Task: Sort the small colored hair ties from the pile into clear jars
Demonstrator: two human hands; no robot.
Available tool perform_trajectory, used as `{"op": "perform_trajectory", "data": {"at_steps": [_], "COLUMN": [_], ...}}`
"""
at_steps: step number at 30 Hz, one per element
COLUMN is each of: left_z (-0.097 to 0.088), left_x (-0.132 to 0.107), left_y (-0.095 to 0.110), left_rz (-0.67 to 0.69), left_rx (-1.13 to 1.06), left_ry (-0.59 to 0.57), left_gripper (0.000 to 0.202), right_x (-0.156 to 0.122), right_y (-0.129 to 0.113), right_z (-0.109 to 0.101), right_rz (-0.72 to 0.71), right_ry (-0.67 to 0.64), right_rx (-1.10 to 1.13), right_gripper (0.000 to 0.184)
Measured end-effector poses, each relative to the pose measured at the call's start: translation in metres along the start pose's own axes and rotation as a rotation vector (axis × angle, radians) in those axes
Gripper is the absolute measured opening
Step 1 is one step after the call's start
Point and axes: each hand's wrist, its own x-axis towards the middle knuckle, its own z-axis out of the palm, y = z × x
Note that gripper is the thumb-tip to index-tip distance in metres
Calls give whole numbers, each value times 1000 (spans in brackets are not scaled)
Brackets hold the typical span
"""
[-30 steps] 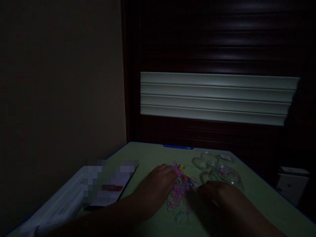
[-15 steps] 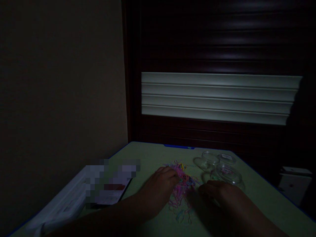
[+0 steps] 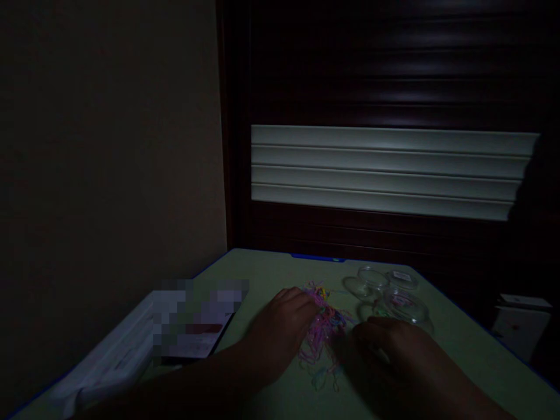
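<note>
A loose pile of thin colourful elastic bands (image 3: pixel 324 332), mostly pink and purple with some yellow, orange and blue, lies in the middle of the table (image 3: pixel 266 269). My left hand (image 3: pixel 282 329) rests at the pile's left side, its fingers bent together and the tips pressed on the bands. To the right of the pile is my right hand (image 3: pixel 391 344), curled low over the table with thumb and fingers drawn together. Shadow hides whatever its fingertips hold. Just beyond it stands a round clear container (image 3: pixel 406 307) with some coloured bits inside.
Behind that container are another clear round container (image 3: pixel 371 277) and a clear piece with a white label (image 3: pixel 402 279). At left lie a phone-like device (image 3: pixel 192 347), partly blurred out, and a long white object (image 3: pixel 109 364). A white box (image 3: pixel 522 326) stands beyond the table's right edge.
My left hand has shifted very slightly at the pile, its fingers still on the bands. My right hand stays almost in place. The whole view has tilted a little.
</note>
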Motion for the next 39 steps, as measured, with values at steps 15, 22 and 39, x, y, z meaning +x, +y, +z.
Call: {"op": "perform_trajectory", "data": {"at_steps": [15, 22, 39], "left_z": [26, 27, 25], "left_x": [-11, -11, -12], "left_y": [43, 42, 42], "left_rz": [-503, -515, -440], "left_rx": [-826, -885, -789], "left_ry": [131, 125, 109], "left_gripper": [11, 11, 10], "right_x": [-2, -1, 0], "right_y": [-2, -5, 1], "right_z": [-11, -6, 1], "right_rz": [39, 60, 21], "right_ry": [20, 122, 9], "right_rx": [261, 483, 596], "right_gripper": [24, 20, 18]}}
